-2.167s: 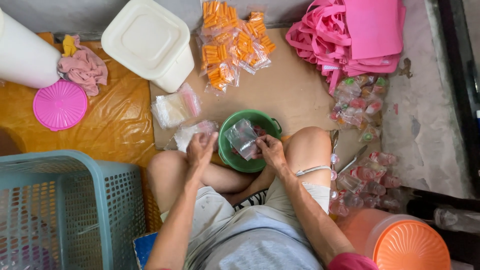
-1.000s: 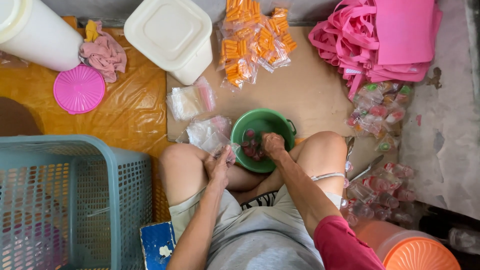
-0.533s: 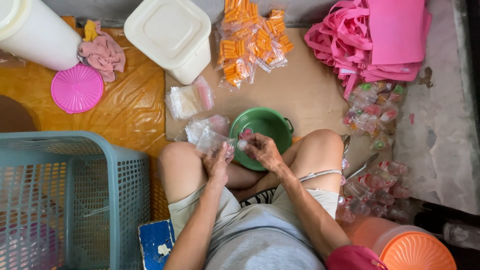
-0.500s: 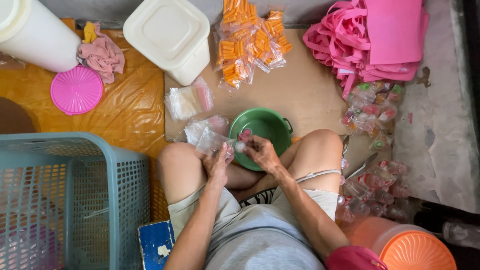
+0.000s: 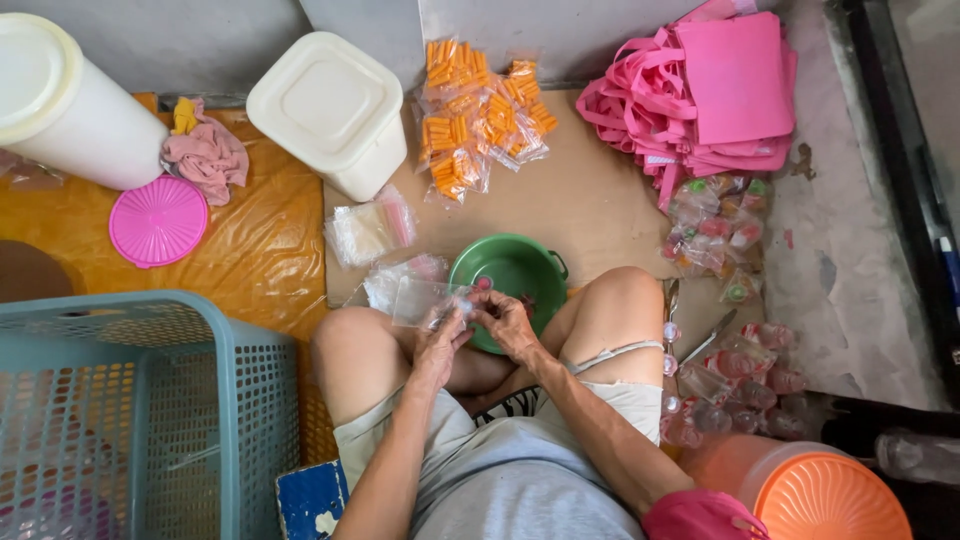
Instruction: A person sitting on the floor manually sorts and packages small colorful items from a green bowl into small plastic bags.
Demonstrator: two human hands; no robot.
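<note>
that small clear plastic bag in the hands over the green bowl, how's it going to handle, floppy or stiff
Probably floppy: the clear plastic bag looks thin and creased between the left hand and right hand. Likely very light, and perhaps slippery, given its glossy film.

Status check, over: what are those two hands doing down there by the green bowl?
Left hand and right hand both pinch a small clear plastic bag. Held just over the green bowl rim. Nothing blocking; more clear bags lie beyond.

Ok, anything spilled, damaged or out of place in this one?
Nothing stands out. Both hands, left hand and right hand, hold a small clear plastic bag beside the round green plastic bowl; no spill shows.
</note>
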